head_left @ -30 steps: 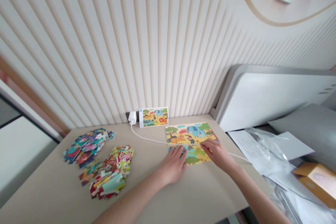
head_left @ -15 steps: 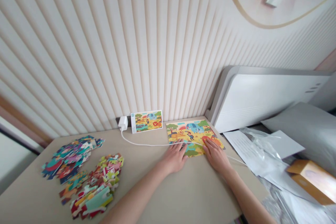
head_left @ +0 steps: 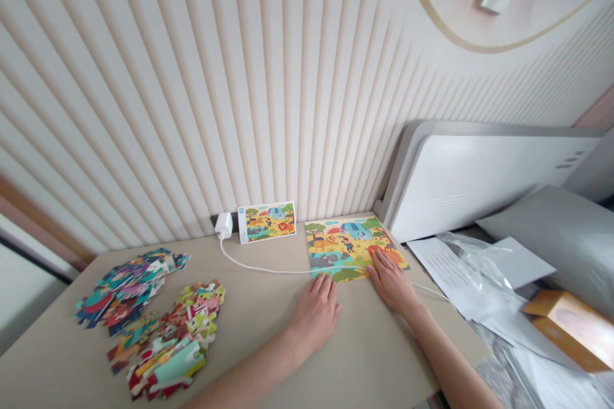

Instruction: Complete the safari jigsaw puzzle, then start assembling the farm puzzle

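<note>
An assembled animal puzzle (head_left: 355, 246) lies flat at the back right of the table, with a white cable (head_left: 273, 270) running across its lower part. My left hand (head_left: 316, 308) is palm down just below the puzzle's lower left edge, fingers extended and holding nothing. On the puzzle's right side, over the red lion, rests my right hand (head_left: 391, 278) with its fingers spread out flat. A picture card (head_left: 267, 222) showing the same scene leans upright against the wall, left of the puzzle.
Two heaps of loose puzzle pieces, a blue one (head_left: 127, 287) and a red and green one (head_left: 177, 339), lie on the table (head_left: 268, 307) at left. A white charger (head_left: 224, 225) sits in the wall socket. Papers (head_left: 451, 275) and an orange box (head_left: 570, 329) are at right.
My left hand has drawn back toward me, off the puzzle, uncovering its lower left corner. The cable has sagged slightly lower. My right hand has shifted slightly left.
</note>
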Action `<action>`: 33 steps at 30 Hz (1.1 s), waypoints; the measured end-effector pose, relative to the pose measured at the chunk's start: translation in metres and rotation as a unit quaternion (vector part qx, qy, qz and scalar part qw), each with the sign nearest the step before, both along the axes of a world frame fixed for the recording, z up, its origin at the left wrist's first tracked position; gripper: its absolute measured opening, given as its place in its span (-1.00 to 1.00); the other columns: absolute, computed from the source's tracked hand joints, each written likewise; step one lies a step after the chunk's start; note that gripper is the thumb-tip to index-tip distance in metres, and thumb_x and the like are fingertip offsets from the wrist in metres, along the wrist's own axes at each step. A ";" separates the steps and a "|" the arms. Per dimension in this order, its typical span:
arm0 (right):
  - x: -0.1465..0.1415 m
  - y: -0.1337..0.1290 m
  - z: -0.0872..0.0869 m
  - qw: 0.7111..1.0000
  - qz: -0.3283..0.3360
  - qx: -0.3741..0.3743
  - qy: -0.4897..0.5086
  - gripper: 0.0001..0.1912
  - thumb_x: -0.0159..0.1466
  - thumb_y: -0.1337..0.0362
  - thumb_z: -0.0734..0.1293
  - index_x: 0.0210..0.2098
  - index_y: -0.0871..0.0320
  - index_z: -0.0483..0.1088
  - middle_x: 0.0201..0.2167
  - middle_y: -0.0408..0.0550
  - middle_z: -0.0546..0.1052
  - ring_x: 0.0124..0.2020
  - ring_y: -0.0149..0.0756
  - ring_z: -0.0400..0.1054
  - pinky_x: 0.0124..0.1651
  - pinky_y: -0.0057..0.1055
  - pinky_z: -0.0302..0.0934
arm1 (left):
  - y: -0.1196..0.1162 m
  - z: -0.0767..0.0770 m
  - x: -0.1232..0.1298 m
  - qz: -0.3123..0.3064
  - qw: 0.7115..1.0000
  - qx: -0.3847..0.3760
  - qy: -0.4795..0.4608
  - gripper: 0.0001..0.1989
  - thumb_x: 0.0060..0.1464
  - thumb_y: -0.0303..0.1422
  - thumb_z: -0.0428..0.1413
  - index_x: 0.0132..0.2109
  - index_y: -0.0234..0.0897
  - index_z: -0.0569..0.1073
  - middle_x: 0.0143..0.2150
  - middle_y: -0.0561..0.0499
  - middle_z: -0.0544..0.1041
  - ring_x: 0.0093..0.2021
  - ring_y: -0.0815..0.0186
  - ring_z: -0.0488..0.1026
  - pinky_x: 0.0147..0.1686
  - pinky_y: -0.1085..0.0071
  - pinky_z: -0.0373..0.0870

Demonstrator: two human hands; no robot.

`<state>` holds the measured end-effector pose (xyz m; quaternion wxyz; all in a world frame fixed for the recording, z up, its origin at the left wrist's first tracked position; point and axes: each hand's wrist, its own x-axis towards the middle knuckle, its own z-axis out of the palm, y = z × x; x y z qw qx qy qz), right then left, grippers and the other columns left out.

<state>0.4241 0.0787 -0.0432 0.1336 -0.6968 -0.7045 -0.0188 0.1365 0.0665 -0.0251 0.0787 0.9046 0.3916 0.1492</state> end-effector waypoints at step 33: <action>0.026 0.047 -0.001 1.000 -0.002 -0.007 -0.005 -0.40 0.51 0.07 0.00 0.39 0.20 0.25 0.39 0.17 0.32 0.42 -0.04 0.17 0.41 -0.01 0.09 | 0.016 -0.013 0.021 -0.021 0.999 -0.027 -0.030 -0.31 0.39 0.00 -0.15 0.42 -0.43 0.24 0.51 -0.29 0.13 0.52 -0.03 0.02 0.47 0.06 -0.02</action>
